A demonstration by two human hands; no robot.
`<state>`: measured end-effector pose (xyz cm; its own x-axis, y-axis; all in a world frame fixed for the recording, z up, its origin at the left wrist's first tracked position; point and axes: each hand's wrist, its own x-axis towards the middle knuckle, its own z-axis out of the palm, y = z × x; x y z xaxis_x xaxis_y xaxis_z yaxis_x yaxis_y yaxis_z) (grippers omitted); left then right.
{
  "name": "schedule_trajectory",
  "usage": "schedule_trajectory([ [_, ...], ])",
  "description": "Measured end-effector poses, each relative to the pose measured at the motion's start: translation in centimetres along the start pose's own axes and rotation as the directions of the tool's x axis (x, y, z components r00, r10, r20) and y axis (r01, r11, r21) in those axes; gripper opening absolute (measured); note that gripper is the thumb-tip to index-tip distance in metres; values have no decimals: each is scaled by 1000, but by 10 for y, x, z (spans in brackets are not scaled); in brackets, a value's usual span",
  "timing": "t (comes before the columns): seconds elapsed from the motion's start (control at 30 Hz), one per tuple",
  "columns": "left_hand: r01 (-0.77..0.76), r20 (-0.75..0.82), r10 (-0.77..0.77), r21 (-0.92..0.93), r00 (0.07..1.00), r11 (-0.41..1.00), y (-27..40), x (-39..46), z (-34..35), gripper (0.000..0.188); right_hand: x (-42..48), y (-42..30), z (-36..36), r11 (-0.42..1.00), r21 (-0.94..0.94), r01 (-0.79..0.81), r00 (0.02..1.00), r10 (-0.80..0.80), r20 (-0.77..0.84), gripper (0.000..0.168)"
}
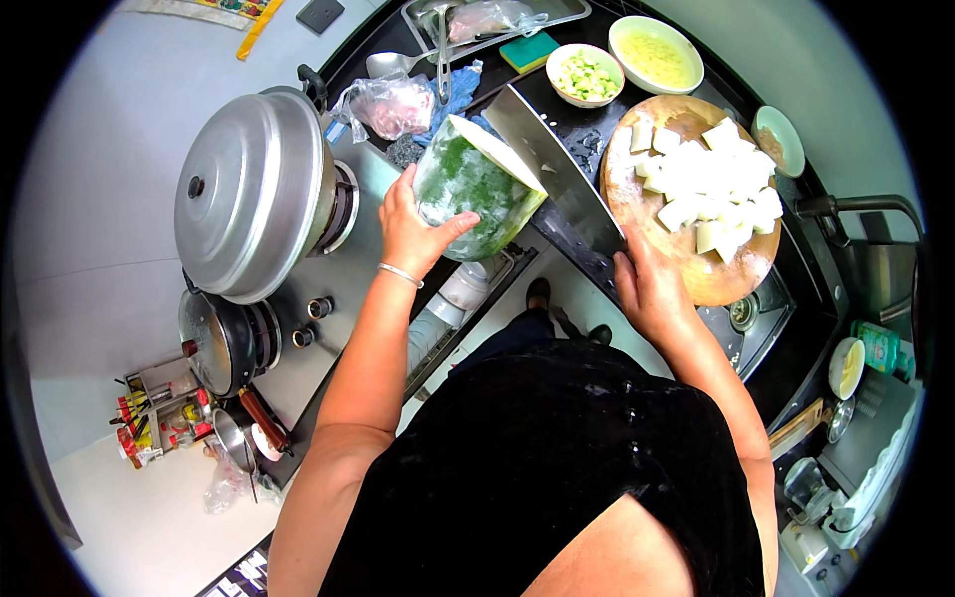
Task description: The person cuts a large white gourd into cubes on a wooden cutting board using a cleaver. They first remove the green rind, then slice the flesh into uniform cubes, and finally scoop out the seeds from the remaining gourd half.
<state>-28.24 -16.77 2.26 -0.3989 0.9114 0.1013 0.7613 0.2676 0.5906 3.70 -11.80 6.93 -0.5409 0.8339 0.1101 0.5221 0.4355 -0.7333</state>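
Observation:
My left hand (419,227) grips a large cut piece of green-skinned winter melon (474,186), whose pale cut face is turned up and to the right. A wide-bladed cleaver (556,168) is in my right hand (645,280), its blade slanting up and left beside the melon's cut face; whether the two touch, I cannot tell. To the right of the blade lies a round wooden chopping board (649,254) with a heap of white melon chunks (720,179). Behind the board stand a bowl of chopped green pieces (586,74) and a larger bowl of pale yellow pieces in liquid (655,54).
A lidded metal wok (246,194) and a lidded dark pan (216,343) stand on the hob at the left. Bagged meat (392,108), a sponge (528,52) and a metal tray (574,10) lie at the back. A small bowl (778,140) and a faucet (858,203) are at the right.

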Motion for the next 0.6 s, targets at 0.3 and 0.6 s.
schedule_trajectory([
  [0.3,56,86,-48,-95,995,994,-6,27,-14,106,15,-10,5,990,-84,111,993,-115,-39,28],
  [0.6,19,77,-11,-93,997,996,4,18,-12,112,26,-28,12,960,-203,196,981,-194,28,28],
])
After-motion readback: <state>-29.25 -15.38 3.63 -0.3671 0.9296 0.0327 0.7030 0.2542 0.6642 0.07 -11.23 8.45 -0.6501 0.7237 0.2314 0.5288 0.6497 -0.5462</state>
